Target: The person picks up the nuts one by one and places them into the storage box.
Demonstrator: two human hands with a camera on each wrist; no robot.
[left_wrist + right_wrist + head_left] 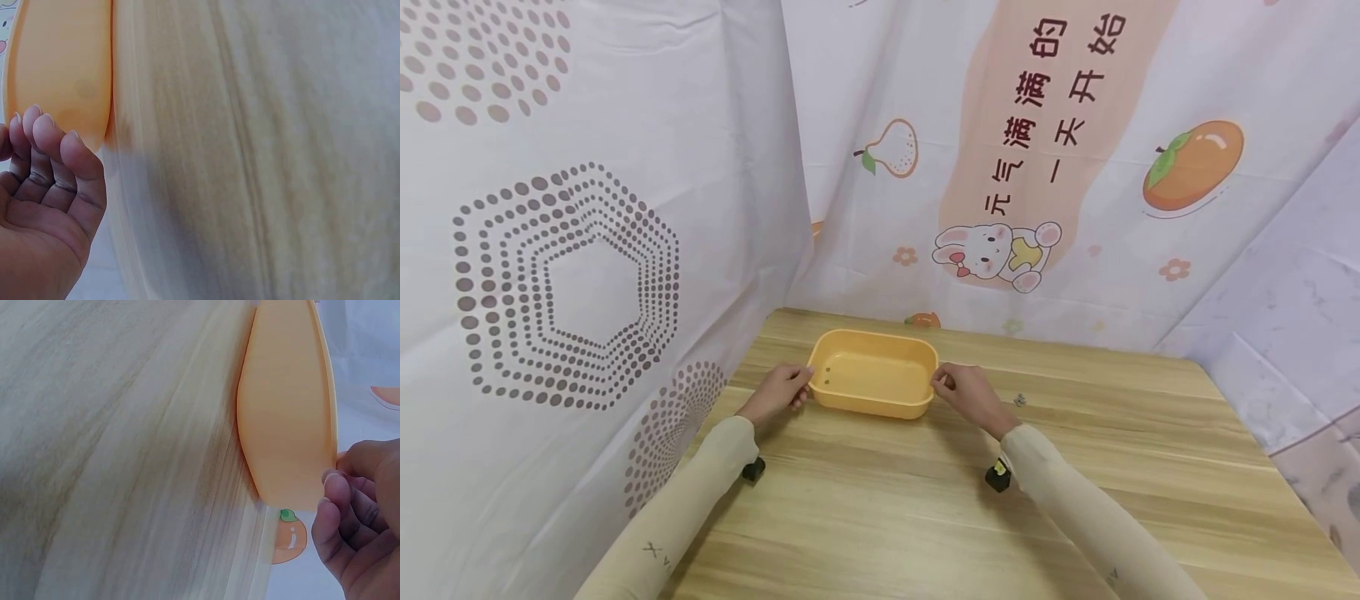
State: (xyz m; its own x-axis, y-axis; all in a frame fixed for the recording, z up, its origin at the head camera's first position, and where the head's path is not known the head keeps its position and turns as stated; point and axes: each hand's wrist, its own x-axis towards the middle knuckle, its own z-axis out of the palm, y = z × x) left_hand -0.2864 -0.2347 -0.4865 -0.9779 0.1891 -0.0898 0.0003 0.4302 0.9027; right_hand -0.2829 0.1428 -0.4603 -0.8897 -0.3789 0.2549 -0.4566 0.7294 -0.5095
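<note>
A shallow yellow-orange plastic bin with rounded corners sits toward the back of the wooden table. At its left end my left hand holds the rim; in the left wrist view the curled fingers come up against the end wall. My right hand pinches the rim at the opposite end. The right wrist view shows its thumb and index finger meeting at the bin's upper edge, other fingers curled below. Two tiny dark round pieces lie inside the bin near the left end.
Several small grey metallic bits lie on the wooden table to the right of my right hand. Printed cloth hangs behind the table, and another cloth hangs close along the left side.
</note>
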